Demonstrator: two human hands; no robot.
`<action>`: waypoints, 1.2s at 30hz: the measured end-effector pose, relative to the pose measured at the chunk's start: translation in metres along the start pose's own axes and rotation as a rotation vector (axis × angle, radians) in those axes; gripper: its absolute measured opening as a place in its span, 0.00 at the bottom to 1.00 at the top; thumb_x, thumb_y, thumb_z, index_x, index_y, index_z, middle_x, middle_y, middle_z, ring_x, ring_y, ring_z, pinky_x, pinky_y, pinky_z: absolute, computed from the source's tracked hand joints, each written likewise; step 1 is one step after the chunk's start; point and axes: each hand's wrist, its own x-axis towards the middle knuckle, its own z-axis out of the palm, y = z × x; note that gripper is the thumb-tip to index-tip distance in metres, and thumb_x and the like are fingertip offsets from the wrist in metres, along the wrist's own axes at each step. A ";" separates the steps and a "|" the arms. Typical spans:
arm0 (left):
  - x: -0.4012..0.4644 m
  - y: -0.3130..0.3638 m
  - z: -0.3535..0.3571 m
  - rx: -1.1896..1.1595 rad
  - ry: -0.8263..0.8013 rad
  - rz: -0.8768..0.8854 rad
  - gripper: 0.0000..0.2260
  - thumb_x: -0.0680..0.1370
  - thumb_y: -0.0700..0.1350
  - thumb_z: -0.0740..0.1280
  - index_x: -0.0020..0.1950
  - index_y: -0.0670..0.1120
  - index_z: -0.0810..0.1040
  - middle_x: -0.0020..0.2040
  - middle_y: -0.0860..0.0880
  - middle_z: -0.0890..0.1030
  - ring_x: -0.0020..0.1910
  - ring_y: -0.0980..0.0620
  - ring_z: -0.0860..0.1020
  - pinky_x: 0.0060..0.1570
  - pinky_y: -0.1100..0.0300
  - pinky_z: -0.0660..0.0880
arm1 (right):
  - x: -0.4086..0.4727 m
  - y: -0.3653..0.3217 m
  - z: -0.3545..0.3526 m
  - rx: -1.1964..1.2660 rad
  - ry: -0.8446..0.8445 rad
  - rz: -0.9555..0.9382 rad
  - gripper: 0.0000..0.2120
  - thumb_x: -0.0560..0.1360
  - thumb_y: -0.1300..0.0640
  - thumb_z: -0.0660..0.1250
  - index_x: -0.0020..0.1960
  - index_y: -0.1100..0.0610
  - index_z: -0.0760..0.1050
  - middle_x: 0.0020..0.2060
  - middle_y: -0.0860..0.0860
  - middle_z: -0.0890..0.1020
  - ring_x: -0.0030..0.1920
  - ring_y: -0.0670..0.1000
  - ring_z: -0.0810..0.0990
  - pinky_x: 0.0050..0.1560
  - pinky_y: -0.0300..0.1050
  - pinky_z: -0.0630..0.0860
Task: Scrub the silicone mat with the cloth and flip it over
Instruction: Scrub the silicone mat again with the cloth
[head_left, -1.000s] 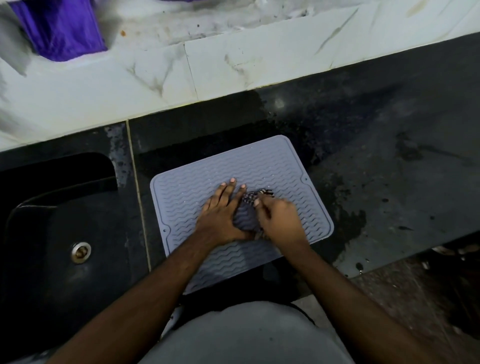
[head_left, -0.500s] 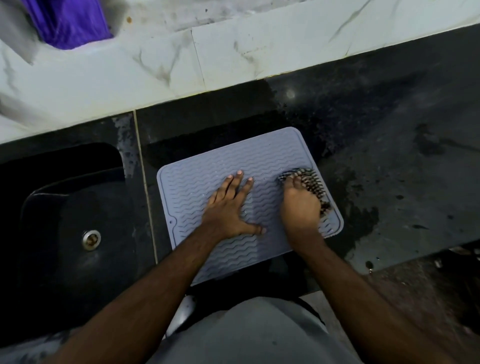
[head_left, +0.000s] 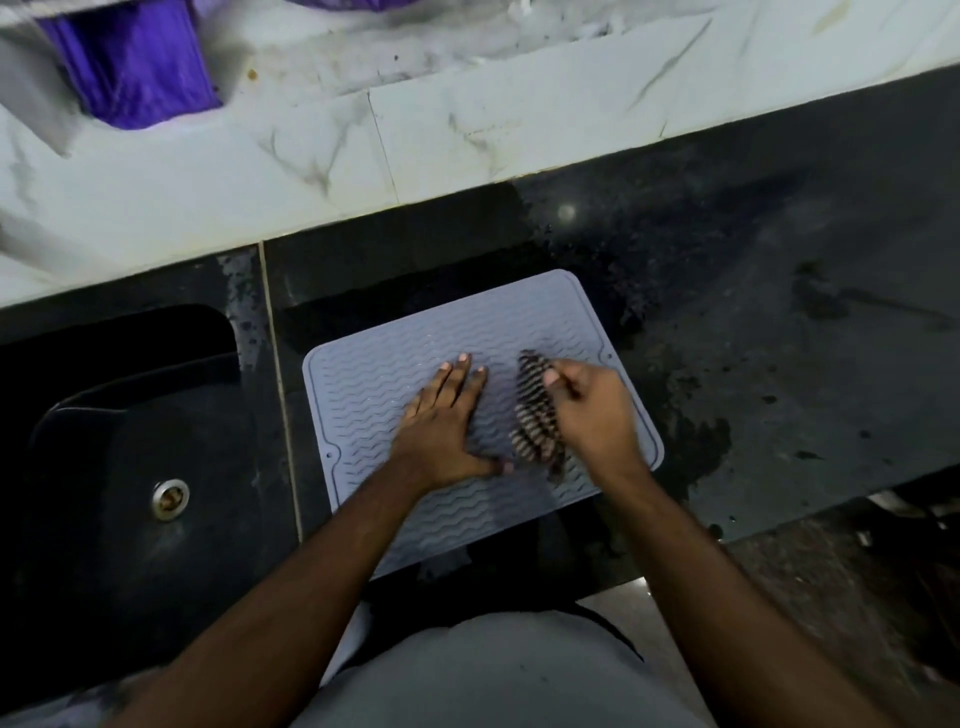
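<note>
Beside the sink (head_left: 130, 441), I press my flat, open left hand (head_left: 441, 421) on the silicone mat (head_left: 374, 395) while my right hand (head_left: 592, 410) grips the striped cloth (head_left: 535, 415) mid-scrub on the table (head_left: 779, 312); flipping likely comes next.

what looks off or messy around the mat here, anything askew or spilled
The silicone mat lies skewed to the counter edge, and its near corner overhangs the front of the black counter. Wet patches and dark specks spread over the counter just right of the mat. The left hand presses the mat flat; the right hand holds the striped cloth.
</note>
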 end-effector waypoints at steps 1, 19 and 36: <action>-0.004 0.001 0.000 -0.021 0.028 0.012 0.58 0.64 0.78 0.67 0.83 0.57 0.40 0.82 0.55 0.34 0.81 0.54 0.36 0.79 0.45 0.45 | 0.005 0.005 -0.014 -0.052 0.065 -0.014 0.13 0.78 0.54 0.65 0.59 0.55 0.82 0.50 0.52 0.86 0.50 0.53 0.84 0.54 0.51 0.80; -0.067 -0.060 0.016 -0.045 0.222 -0.150 0.60 0.60 0.82 0.62 0.83 0.55 0.48 0.84 0.53 0.44 0.82 0.53 0.43 0.79 0.50 0.43 | -0.040 -0.033 0.099 -0.982 -0.183 -0.280 0.18 0.76 0.64 0.56 0.63 0.67 0.72 0.48 0.58 0.83 0.43 0.55 0.85 0.39 0.47 0.80; -0.069 -0.062 0.018 -0.058 0.210 -0.117 0.60 0.61 0.82 0.63 0.83 0.54 0.44 0.83 0.54 0.40 0.81 0.53 0.39 0.80 0.48 0.40 | -0.005 -0.005 0.001 0.787 0.005 0.450 0.08 0.80 0.52 0.67 0.50 0.57 0.81 0.47 0.55 0.85 0.47 0.54 0.84 0.47 0.50 0.82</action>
